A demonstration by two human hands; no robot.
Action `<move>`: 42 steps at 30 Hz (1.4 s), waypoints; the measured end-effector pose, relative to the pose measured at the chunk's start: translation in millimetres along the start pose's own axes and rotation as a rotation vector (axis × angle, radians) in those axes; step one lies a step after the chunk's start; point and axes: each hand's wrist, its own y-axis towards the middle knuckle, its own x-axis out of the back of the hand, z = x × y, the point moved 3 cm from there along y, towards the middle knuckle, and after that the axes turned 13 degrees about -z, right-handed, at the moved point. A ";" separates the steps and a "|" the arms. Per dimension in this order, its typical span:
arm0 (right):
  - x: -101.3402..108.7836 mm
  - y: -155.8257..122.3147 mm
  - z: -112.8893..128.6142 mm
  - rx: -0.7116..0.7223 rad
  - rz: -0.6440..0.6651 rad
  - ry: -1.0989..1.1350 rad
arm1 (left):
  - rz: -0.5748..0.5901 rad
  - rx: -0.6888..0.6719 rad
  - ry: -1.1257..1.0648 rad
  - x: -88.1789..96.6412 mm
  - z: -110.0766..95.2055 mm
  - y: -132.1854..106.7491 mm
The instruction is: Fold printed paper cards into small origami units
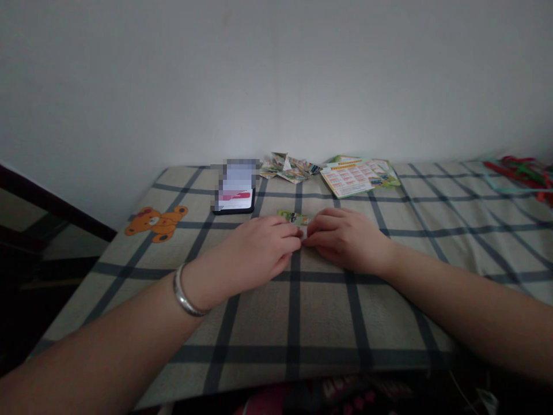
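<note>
1. The small paper piece (295, 218) is green with a colourful print. It lies low over the checked tablecloth (328, 311), in the middle of the table, between the two hands.
2. The left hand (259, 249) has its fingers curled together and pinches the near edge of the piece from the left. A silver bracelet (185, 297) sits on its wrist.
3. The right hand (345, 239) pinches the same edge from the right, also with curled fingers. The fingertips of both hands nearly touch.
4. The fingers cover the near part of the piece, so its full shape and its print cannot be read. The light is dim.
5. Behind the hands a phone (235, 196) lies flat, and its screen is blurred.
6. Near the wall there is a pile of paper scraps (289, 167), and just to its right lie printed sheets (354, 177).
7. Red and green things (522, 170) at the far right are cut off by the frame edge, and I cannot tell what they are.
8. A bear picture (156, 222) is on the cloth at the left.
</note>
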 end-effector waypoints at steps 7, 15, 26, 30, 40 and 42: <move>1.3 3.4 1.1 -0.033 0.060 0.002 | 0.000 -0.010 0.011 -0.1 -0.9 0.4; 2.4 3.0 0.7 -0.064 0.103 -0.010 | -0.004 -0.002 0.001 -0.9 -1.8 -0.5; 6.6 -0.9 -1.7 -0.135 0.128 -0.091 | 0.010 0.001 0.003 0.8 -2.7 0.8; 7.1 0.0 -0.1 -0.142 0.143 -0.116 | 0.003 0.002 0.006 1.1 -2.7 0.9; 12.1 0.4 -1.5 -0.210 0.226 -0.202 | -0.021 -0.021 -0.032 1.8 -1.9 1.5; 13.0 0.5 -1.8 -0.223 0.242 -0.221 | -0.017 -0.014 -0.038 1.7 -1.9 1.1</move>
